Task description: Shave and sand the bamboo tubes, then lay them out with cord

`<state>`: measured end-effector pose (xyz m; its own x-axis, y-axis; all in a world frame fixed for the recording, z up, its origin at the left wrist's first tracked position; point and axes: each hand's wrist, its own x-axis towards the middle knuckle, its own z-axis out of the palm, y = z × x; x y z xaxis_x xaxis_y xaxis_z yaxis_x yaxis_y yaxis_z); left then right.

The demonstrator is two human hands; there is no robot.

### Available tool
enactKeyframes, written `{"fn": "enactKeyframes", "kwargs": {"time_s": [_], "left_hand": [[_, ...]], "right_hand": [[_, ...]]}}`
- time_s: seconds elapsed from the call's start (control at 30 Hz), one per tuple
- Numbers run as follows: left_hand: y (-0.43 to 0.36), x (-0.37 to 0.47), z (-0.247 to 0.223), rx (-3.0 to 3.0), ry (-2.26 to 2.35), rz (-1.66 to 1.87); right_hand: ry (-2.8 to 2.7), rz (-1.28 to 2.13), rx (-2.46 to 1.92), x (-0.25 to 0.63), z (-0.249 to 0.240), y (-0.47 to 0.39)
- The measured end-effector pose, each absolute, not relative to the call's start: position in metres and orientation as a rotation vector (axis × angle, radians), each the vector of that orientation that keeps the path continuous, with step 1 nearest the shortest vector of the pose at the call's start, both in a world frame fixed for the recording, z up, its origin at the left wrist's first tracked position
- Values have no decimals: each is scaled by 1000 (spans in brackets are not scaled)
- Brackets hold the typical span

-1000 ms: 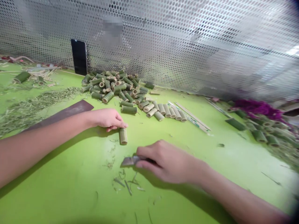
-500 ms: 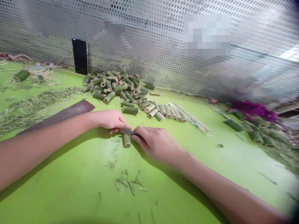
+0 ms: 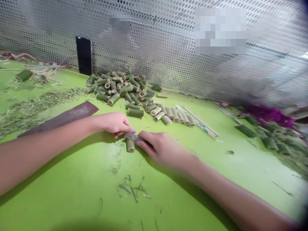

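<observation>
A short bamboo tube (image 3: 130,146) lies on the green table in front of me, its cut end toward me. My left hand (image 3: 117,124) is closed at its far end, fingertips pinching there. In my right hand (image 3: 160,146) is a knife (image 3: 132,137), its blade lying across the top of the tube. The knife's handle is mostly covered by my fingers. Thin green bamboo shavings (image 3: 134,189) are scattered nearer to me.
Behind my hands is a heap of green bamboo tubes (image 3: 114,86), with a row of peeled tubes (image 3: 180,115) to its right. A phone (image 3: 84,56) leans on the perforated metal panel (image 3: 156,45). A strip of brown sandpaper (image 3: 64,117) lies left, more bamboo (image 3: 269,142) right.
The knife blade has tilted slightly on the tube, showing more of its face. The whole view has shifted a little; both hands stay at the tube.
</observation>
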<state>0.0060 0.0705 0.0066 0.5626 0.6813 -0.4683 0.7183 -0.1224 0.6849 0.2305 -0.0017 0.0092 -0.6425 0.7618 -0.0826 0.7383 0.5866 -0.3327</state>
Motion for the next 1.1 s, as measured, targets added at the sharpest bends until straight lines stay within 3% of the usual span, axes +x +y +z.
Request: {"fn": "enactKeyframes", "kwargs": {"time_s": [0.2, 0.43, 0.57, 0.93, 1.1], "left_hand": [[73, 2, 1, 1836, 1193, -13], [70, 5, 3, 1849, 1193, -60], [72, 10, 6, 1836, 1158, -55], [68, 15, 7, 1809, 1175, 58], [69, 12, 3, 1761, 1168, 80]], "right_hand": [[-2868, 750, -914, 243, 13, -19], [-2789, 211, -1135, 241, 6, -11], [-2791, 141, -1239, 235, 8, -5], [-2731, 486, -1291, 236, 8, -1], [-2863, 713, -1020, 243, 18, -9]]}}
